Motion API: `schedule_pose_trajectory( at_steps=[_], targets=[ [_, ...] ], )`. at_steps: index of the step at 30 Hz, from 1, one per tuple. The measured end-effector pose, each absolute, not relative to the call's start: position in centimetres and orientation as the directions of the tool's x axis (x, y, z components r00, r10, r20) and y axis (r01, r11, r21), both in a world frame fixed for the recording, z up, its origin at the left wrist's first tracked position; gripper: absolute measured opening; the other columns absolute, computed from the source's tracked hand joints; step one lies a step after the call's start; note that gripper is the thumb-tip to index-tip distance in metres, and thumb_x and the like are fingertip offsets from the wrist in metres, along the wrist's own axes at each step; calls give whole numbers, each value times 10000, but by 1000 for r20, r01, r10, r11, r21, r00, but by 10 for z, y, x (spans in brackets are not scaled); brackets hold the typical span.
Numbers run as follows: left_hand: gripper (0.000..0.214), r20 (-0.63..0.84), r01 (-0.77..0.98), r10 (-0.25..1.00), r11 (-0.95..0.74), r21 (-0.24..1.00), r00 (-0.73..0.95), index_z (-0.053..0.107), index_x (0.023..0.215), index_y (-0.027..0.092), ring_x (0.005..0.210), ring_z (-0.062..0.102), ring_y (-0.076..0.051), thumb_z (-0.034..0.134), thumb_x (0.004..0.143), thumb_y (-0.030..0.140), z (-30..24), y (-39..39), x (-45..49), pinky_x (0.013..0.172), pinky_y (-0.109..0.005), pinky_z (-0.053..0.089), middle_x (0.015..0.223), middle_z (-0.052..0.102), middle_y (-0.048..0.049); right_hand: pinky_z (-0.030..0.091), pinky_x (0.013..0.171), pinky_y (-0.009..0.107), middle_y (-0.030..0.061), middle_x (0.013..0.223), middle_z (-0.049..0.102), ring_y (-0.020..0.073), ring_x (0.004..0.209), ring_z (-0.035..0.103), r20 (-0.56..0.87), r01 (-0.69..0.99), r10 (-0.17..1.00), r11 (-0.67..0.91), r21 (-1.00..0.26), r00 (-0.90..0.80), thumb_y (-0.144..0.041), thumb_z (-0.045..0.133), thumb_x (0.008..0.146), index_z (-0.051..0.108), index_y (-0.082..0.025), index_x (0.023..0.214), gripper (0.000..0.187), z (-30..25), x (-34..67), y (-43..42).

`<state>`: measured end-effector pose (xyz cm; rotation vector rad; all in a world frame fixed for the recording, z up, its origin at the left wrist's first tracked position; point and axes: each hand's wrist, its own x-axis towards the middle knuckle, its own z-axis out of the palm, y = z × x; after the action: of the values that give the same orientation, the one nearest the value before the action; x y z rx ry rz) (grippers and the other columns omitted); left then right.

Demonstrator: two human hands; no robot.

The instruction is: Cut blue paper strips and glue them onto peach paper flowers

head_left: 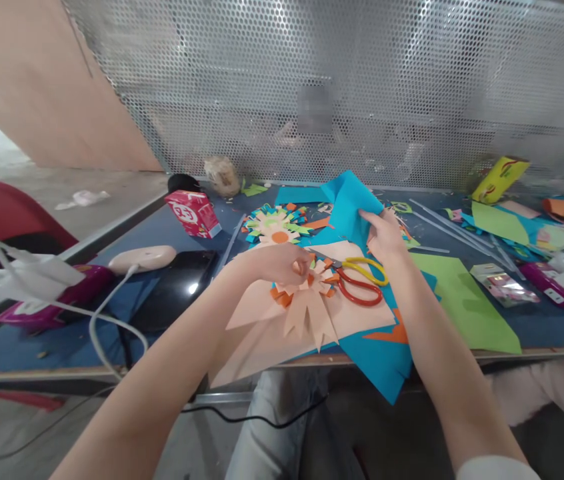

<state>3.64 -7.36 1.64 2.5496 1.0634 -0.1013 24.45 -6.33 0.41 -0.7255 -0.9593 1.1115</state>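
Note:
My left hand (pixel 282 262) is closed in a pinch on a peach paper cut-out with long pointed petals (pixel 307 303), which lies on peach sheets at the table's front edge. My right hand (pixel 386 235) grips the folded edge of a blue paper sheet (pixel 349 203) and lifts it off the table. Scissors with one yellow and one red handle (pixel 359 280) lie just between the two hands. A finished multi-coloured paper flower (pixel 277 227) lies behind my left hand.
A red carton (pixel 193 212), a black tablet (pixel 175 288) and a peach mouse-shaped object (pixel 143 258) sit at left. Green sheets (pixel 462 297), a yellow box (pixel 499 179), small packets and clear sticks cover the right. A perforated metal screen (pixel 342 87) backs the table.

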Motion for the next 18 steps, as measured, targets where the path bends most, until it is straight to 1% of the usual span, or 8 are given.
schedule_pose_trajectory(
  at_steps=[7, 9, 12, 14, 18],
  targets=[
    [126, -196, 704, 683, -636, 316, 704, 579, 683, 199, 659, 555, -137, 492, 604, 243, 17, -77, 39, 552, -232, 361, 767, 632, -3, 517, 843, 436, 37, 958, 694, 241, 1021, 597, 236, -334, 966, 259, -906, 111, -258, 661, 585, 567, -231, 887, 318, 5, 245, -63],
    [156, -186, 693, 671, -663, 281, 718, 587, 709, 205, 679, 558, -152, 544, 601, 309, 13, -80, 42, 551, -239, 357, 783, 625, -12, 520, 838, 437, 36, 948, 697, 243, 1023, 597, 231, -349, 967, 255, -902, 108, -242, 658, 581, 567, -230, 884, 317, 5, 245, -63],
    [218, -156, 638, 620, -731, 242, 769, 591, 703, 212, 731, 566, -176, 593, 599, 404, 8, -85, 49, 581, -249, 363, 770, 617, -20, 520, 836, 442, 34, 936, 698, 246, 1022, 597, 226, -375, 968, 251, -892, 111, -229, 657, 575, 562, -230, 875, 315, 4, 246, -62],
    [184, -136, 632, 618, -745, 213, 774, 586, 684, 208, 721, 569, -173, 577, 624, 382, 6, -89, 52, 586, -250, 364, 765, 615, -23, 517, 840, 444, 34, 940, 697, 245, 1023, 595, 225, -369, 967, 254, -894, 120, -235, 654, 579, 559, -230, 867, 303, 4, 247, -62],
    [117, -112, 669, 660, -736, 102, 743, 593, 690, 202, 719, 575, -180, 536, 627, 283, 8, -93, 54, 568, -256, 355, 838, 626, -37, 512, 851, 446, 33, 954, 693, 240, 1037, 586, 231, -333, 965, 260, -906, 125, -249, 638, 596, 554, -233, 855, 273, 3, 248, -61]
  ],
)
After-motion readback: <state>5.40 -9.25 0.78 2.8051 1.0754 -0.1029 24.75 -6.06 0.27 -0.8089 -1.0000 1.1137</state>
